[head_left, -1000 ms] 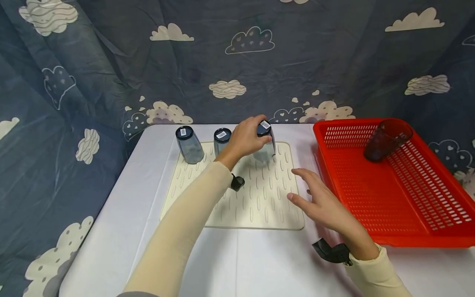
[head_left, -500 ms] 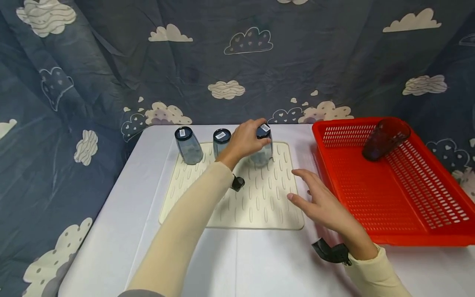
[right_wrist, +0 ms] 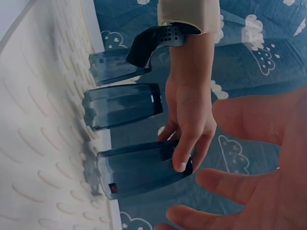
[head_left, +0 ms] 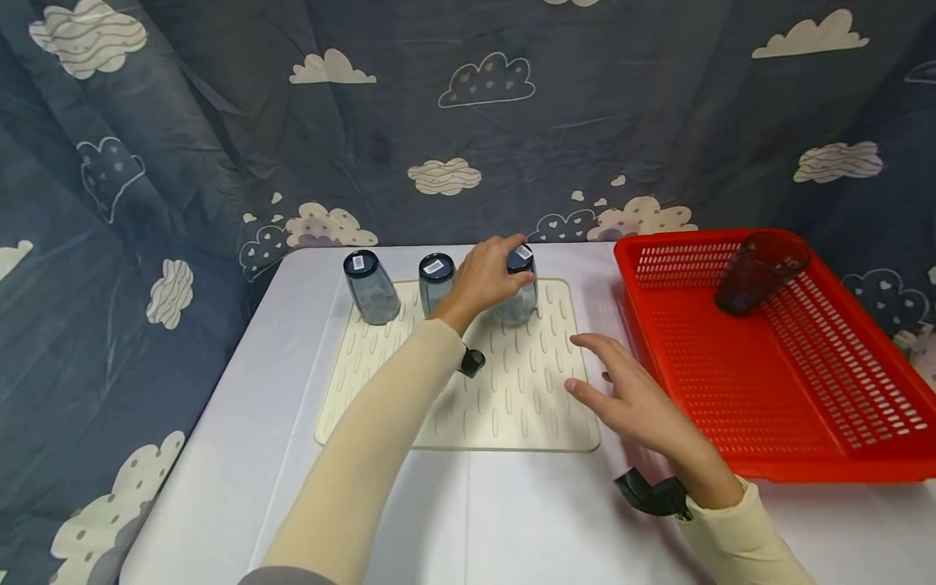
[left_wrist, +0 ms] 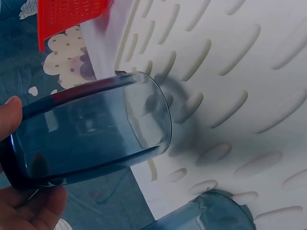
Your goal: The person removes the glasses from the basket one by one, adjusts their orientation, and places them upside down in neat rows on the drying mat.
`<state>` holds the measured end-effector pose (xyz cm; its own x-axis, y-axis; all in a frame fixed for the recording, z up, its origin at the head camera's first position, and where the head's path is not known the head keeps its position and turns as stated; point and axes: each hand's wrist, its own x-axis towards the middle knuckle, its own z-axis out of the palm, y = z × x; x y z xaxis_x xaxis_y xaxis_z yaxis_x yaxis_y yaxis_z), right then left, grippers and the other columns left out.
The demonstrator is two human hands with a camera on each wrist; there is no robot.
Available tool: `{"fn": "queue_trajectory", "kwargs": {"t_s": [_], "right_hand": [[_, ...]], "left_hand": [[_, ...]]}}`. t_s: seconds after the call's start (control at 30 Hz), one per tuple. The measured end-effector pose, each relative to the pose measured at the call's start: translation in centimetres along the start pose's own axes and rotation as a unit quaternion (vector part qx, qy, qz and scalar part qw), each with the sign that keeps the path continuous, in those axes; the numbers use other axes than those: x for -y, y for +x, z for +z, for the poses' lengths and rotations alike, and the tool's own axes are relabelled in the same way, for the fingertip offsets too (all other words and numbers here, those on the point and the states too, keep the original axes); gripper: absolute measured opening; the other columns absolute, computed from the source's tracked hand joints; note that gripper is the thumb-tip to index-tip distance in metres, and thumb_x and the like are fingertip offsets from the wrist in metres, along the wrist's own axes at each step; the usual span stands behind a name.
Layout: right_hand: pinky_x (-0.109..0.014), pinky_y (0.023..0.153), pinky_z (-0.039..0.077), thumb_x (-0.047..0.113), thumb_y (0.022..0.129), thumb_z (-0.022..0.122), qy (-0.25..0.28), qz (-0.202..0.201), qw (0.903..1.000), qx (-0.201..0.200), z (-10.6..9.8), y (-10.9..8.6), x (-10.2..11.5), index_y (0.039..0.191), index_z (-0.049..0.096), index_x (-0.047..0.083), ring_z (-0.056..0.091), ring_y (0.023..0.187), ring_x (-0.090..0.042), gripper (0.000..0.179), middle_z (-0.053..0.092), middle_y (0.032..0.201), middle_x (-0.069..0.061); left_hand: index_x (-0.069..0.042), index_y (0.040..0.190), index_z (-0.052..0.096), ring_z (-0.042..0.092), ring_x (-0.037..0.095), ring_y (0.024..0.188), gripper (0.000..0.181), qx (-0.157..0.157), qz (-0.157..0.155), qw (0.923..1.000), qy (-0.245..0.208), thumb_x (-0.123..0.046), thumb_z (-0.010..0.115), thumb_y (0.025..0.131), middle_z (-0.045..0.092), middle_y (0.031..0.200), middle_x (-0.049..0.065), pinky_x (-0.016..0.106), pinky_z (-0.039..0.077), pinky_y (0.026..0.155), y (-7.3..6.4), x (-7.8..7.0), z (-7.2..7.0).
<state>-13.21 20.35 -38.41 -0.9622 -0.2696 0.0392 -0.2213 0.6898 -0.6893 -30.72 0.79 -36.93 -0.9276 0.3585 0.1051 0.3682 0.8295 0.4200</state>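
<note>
My left hand [head_left: 486, 276] grips the base end of an upside-down blue drinking glass [head_left: 517, 307] over the back right of the cream ridged mat [head_left: 504, 410]. In the left wrist view, thumb and fingers pinch this glass [left_wrist: 96, 129] at its thick base, its rim close to the mat. Two more blue glasses, a left one [head_left: 374, 294] and a middle one [head_left: 435, 291], stand upside down in the same row; my left hand partly hides the middle one. My right hand [head_left: 632, 402] hangs with fingers spread by the mat's right edge, holding nothing.
A red perforated basket [head_left: 826, 471] stands on the right of the white-covered table [head_left: 219, 455]. Inside, a dark glass [head_left: 756, 275] leans tilted in its back right part. A dark cloud-patterned cloth [head_left: 621, 146] hangs behind the table.
The glass in my left hand has come down slightly onto or near the mat and stands a little straighter. The right hand has hardly moved.
</note>
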Motion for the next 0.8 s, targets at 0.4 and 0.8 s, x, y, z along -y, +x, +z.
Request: {"fn": "queue_trajectory", "kwargs": {"t_s": [0.4,0.8], "right_hand": [[-0.066,0.101,0.045,0.031,0.095,0.065,-0.002,0.017,0.9996,0.024,-0.1,-0.4,-0.5,0.146,0.04,0.007,0.043,0.134,-0.043,0.062,0.039,0.151,-0.022],[-0.065,0.099,0.046,0.026,0.095,0.065,-0.008,-0.01,0.9997,0.019,-0.1,-0.5,-0.2,0.143,0.043,0.006,0.045,0.132,-0.04,0.058,0.042,0.149,-0.02]], "left_hand": [[-0.024,0.152,0.042,0.051,0.027,0.134,0.066,0.013,0.003,0.9999,-0.01,-0.041,0.067,0.093,0.053,0.146,0.007,0.042,0.045,0.11,0.3,0.1,1.0],[-0.024,0.152,0.04,0.048,0.027,0.137,0.065,0.015,0.0,0.9998,0.011,-0.04,0.065,0.095,0.049,0.15,0.006,0.041,0.043,0.113,0.4,0.2,1.7]]}}
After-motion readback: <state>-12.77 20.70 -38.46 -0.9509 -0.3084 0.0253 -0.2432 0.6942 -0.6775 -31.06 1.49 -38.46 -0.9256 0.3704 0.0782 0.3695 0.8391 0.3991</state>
